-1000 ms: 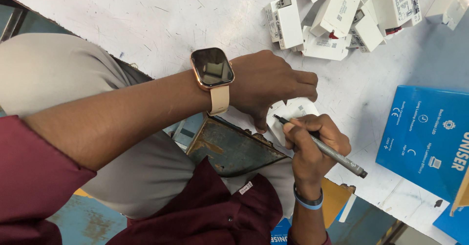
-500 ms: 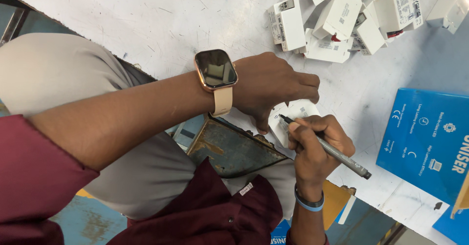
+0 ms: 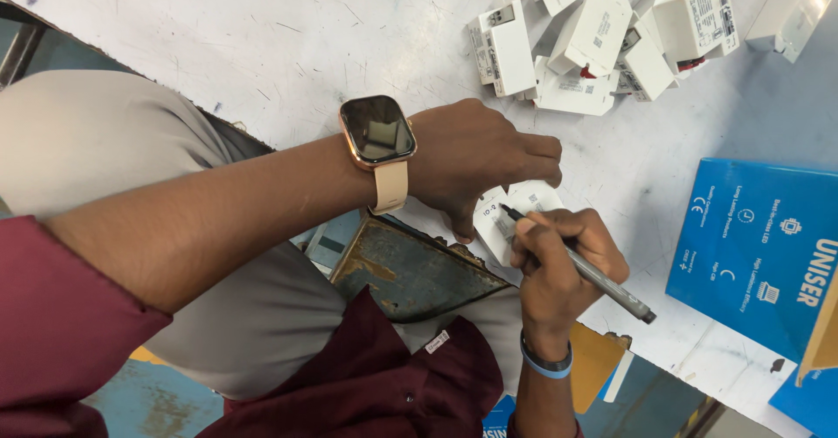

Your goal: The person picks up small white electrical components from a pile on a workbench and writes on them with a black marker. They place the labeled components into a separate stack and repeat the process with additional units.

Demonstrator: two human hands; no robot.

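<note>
My left hand [image 3: 480, 160], with a watch on the wrist, presses down on a small white box-shaped part [image 3: 511, 220] lying on the white table [image 3: 262, 36] near its front edge. My right hand [image 3: 563, 259] grips a grey pen [image 3: 580, 268] like a pencil. The pen tip touches the top face of the white part. A blue band circles my right wrist.
A heap of several similar white parts [image 3: 602, 36] lies at the back of the table. A blue carton [image 3: 759, 246] sits at the right. A rusty metal bracket [image 3: 410, 268] hangs under the table edge, above my lap.
The pen tip has shifted slightly on the white part while my left hand keeps holding it down. The view has drifted a little.
</note>
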